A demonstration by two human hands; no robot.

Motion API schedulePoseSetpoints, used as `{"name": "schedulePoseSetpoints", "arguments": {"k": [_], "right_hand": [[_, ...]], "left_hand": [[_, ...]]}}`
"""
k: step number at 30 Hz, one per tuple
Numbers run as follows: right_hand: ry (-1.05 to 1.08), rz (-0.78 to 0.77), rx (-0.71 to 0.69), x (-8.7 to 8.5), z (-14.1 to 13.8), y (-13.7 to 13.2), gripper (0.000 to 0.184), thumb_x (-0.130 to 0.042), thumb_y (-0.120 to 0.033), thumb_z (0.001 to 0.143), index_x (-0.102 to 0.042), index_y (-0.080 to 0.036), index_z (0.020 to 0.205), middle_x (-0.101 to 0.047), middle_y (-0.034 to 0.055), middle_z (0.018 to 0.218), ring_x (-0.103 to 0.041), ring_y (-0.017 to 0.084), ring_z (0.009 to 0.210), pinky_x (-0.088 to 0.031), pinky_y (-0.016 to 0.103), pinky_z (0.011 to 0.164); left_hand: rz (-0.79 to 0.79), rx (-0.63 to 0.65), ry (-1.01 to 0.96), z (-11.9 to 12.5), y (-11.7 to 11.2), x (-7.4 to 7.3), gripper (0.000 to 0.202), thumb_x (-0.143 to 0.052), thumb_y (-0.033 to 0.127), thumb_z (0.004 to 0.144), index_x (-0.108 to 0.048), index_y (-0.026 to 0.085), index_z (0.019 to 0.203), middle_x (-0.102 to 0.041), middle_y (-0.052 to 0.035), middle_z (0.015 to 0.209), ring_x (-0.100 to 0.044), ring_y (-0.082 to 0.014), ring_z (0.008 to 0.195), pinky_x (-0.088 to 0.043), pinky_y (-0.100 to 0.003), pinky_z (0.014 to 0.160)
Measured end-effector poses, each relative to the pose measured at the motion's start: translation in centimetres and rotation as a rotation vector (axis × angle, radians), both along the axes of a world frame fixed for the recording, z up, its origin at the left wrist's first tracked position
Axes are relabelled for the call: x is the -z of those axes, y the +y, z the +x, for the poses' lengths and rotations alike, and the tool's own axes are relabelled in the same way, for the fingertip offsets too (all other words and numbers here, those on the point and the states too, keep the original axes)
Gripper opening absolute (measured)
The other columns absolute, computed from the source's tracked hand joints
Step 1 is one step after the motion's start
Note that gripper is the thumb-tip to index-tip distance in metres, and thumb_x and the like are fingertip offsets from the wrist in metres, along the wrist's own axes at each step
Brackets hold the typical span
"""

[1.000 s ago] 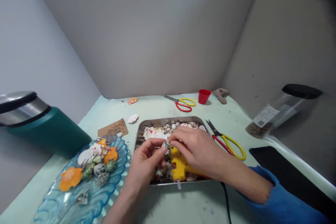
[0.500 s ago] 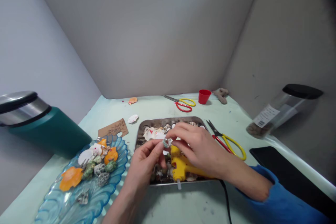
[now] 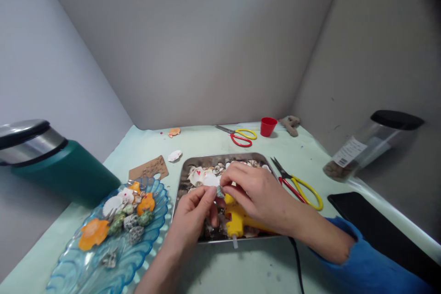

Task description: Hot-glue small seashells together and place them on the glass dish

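Observation:
Between my two hands is a small grey-green shell (image 3: pixel 219 191), partly covered by the fingertips. My left hand (image 3: pixel 196 209) pinches it from the left with thumb and forefinger. From the right, the closed fingertips of my right hand (image 3: pixel 255 193) press against the same shell. Both hands are over a metal tray (image 3: pixel 181 172) filled with shells. Lying across the tray under my right hand is a yellow glue gun (image 3: pixel 236 223), its clear glue stick poking out at the near edge. White shells (image 3: pixel 206 178) lie in the tray just beyond my fingers.
A blue scalloped plate (image 3: pixel 93 266) with shells and stones stands left, beside a green bottle (image 3: pixel 65 170) and brown card (image 3: pixel 149 168). Scissors (image 3: pixel 299 188) lie right; more scissors (image 3: pixel 239 135) and a red cup (image 3: pixel 268 126) are behind. A jar (image 3: pixel 365 151) and black phone-like slab (image 3: pixel 372 225) are far right.
The small shell has turned slightly between my fingers, and my right fingertips have shifted a little to the right. Everything else stays in place.

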State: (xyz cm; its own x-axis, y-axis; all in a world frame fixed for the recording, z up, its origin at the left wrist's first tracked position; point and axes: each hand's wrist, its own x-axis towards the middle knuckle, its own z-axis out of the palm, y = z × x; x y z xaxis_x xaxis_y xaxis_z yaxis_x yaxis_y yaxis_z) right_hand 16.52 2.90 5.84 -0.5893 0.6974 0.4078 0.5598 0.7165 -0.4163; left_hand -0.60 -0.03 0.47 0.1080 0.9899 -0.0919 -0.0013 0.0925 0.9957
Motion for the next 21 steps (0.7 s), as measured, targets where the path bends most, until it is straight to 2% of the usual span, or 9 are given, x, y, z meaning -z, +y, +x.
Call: {"name": "schedulePoseSetpoints", "arguments": {"k": [5, 8, 10, 14, 18, 21], "right_hand": [[-0.009, -0.015, 0.057, -0.1, 0.1, 0.0, 0.01, -0.05, -0.015, 0.088, -0.057, -0.017, 0.081, -0.057, 0.0008, 0.079, -0.052, 0.013, 0.07, -0.036, 0.027, 0.066], [-0.014, -0.039, 0.081, -0.1, 0.1, 0.1, 0.01, -0.05, -0.016, 0.088, -0.057, -0.017, 0.08, -0.058, 0.0005, 0.079, -0.052, 0.014, 0.071, -0.036, 0.027, 0.067], [-0.013, -0.053, 0.084, 0.0, 0.0, 0.1, 0.01, -0.051, -0.016, 0.087, -0.057, -0.017, 0.08, -0.058, 0.0005, 0.079, -0.052, 0.014, 0.071, -0.036, 0.027, 0.067], [-0.004, -0.052, 0.081, 0.2, -0.1, 0.0, 0.01, -0.052, -0.015, 0.086, -0.057, -0.017, 0.078, -0.058, 0.0003, 0.076, -0.051, 0.013, 0.068, -0.035, 0.026, 0.064], [-0.009, -0.058, 0.077, 0.2, -0.1, -0.1, 0.011, -0.052, -0.017, 0.087, -0.059, -0.017, 0.078, -0.058, 0.001, 0.076, -0.052, 0.014, 0.069, -0.036, 0.027, 0.064], [0.007, -0.052, 0.073, 0.0, 0.0, 0.0, 0.012, -0.05, -0.016, 0.088, -0.06, -0.017, 0.082, -0.06, 0.002, 0.08, -0.053, 0.015, 0.072, -0.038, 0.028, 0.068]], "left_hand": [[0.003, -0.064, -0.024, 0.2, 0.0, -0.1, 0.03, -0.052, 0.044, 0.085, -0.061, 0.016, 0.084, -0.046, 0.0069, 0.043, -0.041, -0.0063, 0.041, -0.031, -0.019, 0.047], [0.008, -0.118, -0.053, 0.2, -0.1, -0.4, 0.028, -0.063, 0.04, 0.078, -0.058, 0.018, 0.094, -0.05, 0.0075, 0.05, -0.043, -0.0058, 0.043, -0.033, -0.017, 0.047], [0.003, -0.103, -0.058, 0.3, -0.2, -0.6, 0.034, -0.069, 0.036, 0.072, -0.057, 0.018, 0.098, -0.053, 0.0069, 0.055, -0.045, -0.0056, 0.045, -0.035, -0.017, 0.047], [0.006, -0.042, -0.044, 0.3, -0.3, -0.7, 0.033, -0.071, 0.033, 0.07, -0.058, 0.017, 0.096, -0.052, 0.0068, 0.053, -0.046, -0.0061, 0.045, -0.035, -0.017, 0.047], [-0.003, -0.055, -0.032, 0.3, -0.2, -1.0, 0.03, -0.07, 0.035, 0.071, -0.059, 0.016, 0.091, -0.057, 0.0042, 0.059, -0.047, -0.0064, 0.045, -0.035, -0.018, 0.046], [-0.003, -0.057, -0.03, 0.3, -0.2, -1.1, 0.027, -0.068, 0.036, 0.074, -0.061, 0.015, 0.09, -0.055, 0.0046, 0.053, -0.047, -0.0068, 0.045, -0.034, -0.018, 0.047]]}}
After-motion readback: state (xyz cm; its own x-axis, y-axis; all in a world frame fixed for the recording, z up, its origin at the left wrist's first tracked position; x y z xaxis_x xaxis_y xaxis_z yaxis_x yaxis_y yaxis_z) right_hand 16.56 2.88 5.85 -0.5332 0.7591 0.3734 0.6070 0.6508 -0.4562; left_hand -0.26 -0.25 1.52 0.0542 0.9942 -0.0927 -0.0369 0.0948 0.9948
